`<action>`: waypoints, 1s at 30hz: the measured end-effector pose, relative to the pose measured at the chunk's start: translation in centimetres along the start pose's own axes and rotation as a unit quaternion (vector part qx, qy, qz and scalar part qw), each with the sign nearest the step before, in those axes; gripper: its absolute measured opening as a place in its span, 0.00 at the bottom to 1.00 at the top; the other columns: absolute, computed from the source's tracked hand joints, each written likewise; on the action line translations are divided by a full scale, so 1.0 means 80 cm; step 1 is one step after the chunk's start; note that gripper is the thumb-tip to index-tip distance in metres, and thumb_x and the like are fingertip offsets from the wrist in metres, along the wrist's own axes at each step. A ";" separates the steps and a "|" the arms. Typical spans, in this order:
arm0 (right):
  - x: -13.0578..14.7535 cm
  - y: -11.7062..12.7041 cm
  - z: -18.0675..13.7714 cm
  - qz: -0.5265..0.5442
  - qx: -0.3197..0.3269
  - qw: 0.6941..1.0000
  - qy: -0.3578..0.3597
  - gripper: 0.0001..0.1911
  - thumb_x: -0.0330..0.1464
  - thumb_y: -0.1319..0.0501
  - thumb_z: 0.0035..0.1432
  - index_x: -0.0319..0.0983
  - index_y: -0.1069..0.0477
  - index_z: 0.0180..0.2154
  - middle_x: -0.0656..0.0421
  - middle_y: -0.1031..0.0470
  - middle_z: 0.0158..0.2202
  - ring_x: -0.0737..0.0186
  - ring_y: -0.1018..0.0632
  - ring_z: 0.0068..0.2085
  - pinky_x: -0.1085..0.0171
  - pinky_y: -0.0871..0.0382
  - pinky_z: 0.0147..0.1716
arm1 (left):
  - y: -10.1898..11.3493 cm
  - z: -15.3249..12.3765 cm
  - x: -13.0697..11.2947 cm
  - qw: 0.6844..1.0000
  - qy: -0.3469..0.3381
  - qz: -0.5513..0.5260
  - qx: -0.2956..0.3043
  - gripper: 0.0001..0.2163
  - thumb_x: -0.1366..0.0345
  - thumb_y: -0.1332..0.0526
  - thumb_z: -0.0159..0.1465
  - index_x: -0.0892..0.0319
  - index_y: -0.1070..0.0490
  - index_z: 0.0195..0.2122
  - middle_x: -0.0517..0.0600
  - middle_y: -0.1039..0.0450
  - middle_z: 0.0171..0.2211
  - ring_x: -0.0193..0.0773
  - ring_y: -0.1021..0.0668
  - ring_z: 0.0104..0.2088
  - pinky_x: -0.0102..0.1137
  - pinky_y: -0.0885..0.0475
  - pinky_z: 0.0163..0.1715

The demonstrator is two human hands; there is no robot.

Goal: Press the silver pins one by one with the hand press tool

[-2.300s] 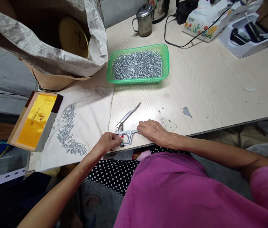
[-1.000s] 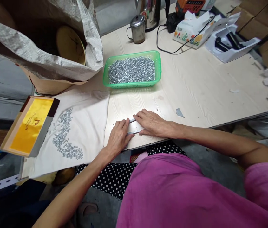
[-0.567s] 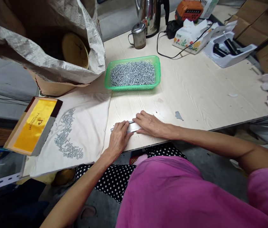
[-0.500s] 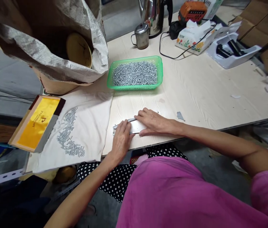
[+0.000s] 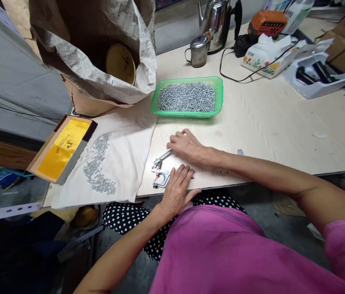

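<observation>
A silver press plier (image 5: 160, 171) with a small red tip lies near the table's front edge, its jaws pointing left. My left hand (image 5: 176, 190) lies flat over its lower handle, fingers stretched out. My right hand (image 5: 185, 145) rests palm down on the upper handle, fingers together. A green basket (image 5: 219, 94) full of small silver metal pieces stands further back. A white cloth (image 5: 129, 147) to the left carries a loose pile of silver pieces (image 5: 98, 170).
A yellow box (image 5: 63, 148) lies on the cloth's left edge. A large lined paper sack (image 5: 99, 61) stands behind it. At the back are a metal mug (image 5: 199, 51), a kettle (image 5: 218, 22), a tissue pack (image 5: 267, 51), a black cable and a white device (image 5: 319, 73).
The plier's handles, pressed together under both hands a moment ago, now stand apart. My left hand slid back toward the table edge. The view shifted left.
</observation>
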State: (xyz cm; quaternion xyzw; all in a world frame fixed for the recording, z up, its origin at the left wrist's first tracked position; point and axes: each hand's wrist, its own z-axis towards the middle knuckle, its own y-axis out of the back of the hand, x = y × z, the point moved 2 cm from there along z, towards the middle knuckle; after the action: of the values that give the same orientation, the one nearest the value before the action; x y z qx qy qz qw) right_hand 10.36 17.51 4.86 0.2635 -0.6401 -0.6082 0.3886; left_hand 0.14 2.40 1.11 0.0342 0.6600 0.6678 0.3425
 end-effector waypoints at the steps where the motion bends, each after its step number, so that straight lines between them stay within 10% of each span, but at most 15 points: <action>1: 0.018 0.001 0.004 0.008 0.009 0.999 0.049 0.09 0.29 0.43 0.70 0.41 0.24 0.44 0.51 0.24 0.46 0.50 0.32 0.46 0.54 0.44 0.42 | -0.003 -0.001 0.002 1.000 0.002 -0.005 0.000 0.27 0.51 0.43 0.72 0.63 0.36 0.66 0.65 0.30 0.64 0.57 0.32 0.68 0.57 0.36 0.67; 9: 0.119 -0.017 0.030 0.035 0.030 0.971 0.233 0.09 0.24 0.42 0.67 0.37 0.25 0.35 0.50 0.25 0.47 0.51 0.32 0.51 0.54 0.39 0.48 | -0.019 -0.017 -0.006 1.000 0.031 0.001 0.000 0.25 0.45 0.42 0.71 0.64 0.25 0.52 0.63 0.19 0.46 0.55 0.17 0.48 0.46 0.21 0.50; 14: 0.111 -0.008 0.050 0.095 -0.018 0.971 0.218 0.05 0.27 0.41 0.66 0.36 0.27 0.36 0.52 0.24 0.37 0.56 0.28 0.41 0.57 0.37 0.43 | 0.036 -0.045 -0.033 0.969 -0.235 -0.016 -0.072 0.12 0.58 0.40 0.73 0.63 0.24 0.47 0.54 0.19 0.39 0.39 0.18 0.42 0.31 0.23 0.48; 17: 0.053 0.038 0.055 0.139 -0.159 0.970 0.118 0.06 0.27 0.44 0.67 0.37 0.28 0.38 0.53 0.24 0.36 0.58 0.28 0.38 0.60 0.35 0.40 | 0.100 -0.053 0.033 0.964 -0.200 0.080 -0.158 0.07 0.68 0.42 0.73 0.58 0.24 0.42 0.48 0.23 0.30 0.35 0.23 0.32 0.29 0.25 0.34; 19: -0.004 0.078 0.052 0.131 -0.261 0.955 0.052 0.08 0.27 0.46 0.67 0.38 0.28 0.38 0.54 0.25 0.35 0.57 0.27 0.39 0.59 0.34 0.40 | 0.149 -0.047 0.116 0.959 -0.022 0.206 -0.191 0.11 0.73 0.46 0.73 0.58 0.23 0.45 0.52 0.22 0.34 0.39 0.23 0.35 0.31 0.28 0.31; 24: -0.121 0.141 0.035 0.001 -0.340 0.935 -0.096 0.08 0.34 0.41 0.69 0.39 0.25 0.44 0.49 0.27 0.40 0.49 0.26 0.42 0.53 0.32 0.41 | 0.224 -0.021 0.295 0.902 0.253 0.348 -0.031 0.13 0.71 0.46 0.71 0.58 0.20 0.45 0.60 0.23 0.42 0.51 0.26 0.46 0.37 0.30 0.35; 30: -0.086 0.084 -0.001 0.021 -0.239 0.970 -0.038 0.15 0.38 0.44 0.72 0.35 0.26 0.48 0.48 0.26 0.44 0.53 0.24 0.40 0.57 0.28 0.38 | 0.225 -0.005 0.345 0.894 0.249 0.358 0.106 0.12 0.72 0.45 0.69 0.59 0.20 0.39 0.61 0.24 0.42 0.54 0.27 0.48 0.40 0.31 0.37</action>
State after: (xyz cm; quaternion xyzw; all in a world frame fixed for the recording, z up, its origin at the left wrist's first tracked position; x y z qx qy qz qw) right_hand 15.18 23.82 10.24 0.1262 -0.4963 -0.7446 0.4283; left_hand -28.58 17.82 6.15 0.1367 0.7334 0.6583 -0.1007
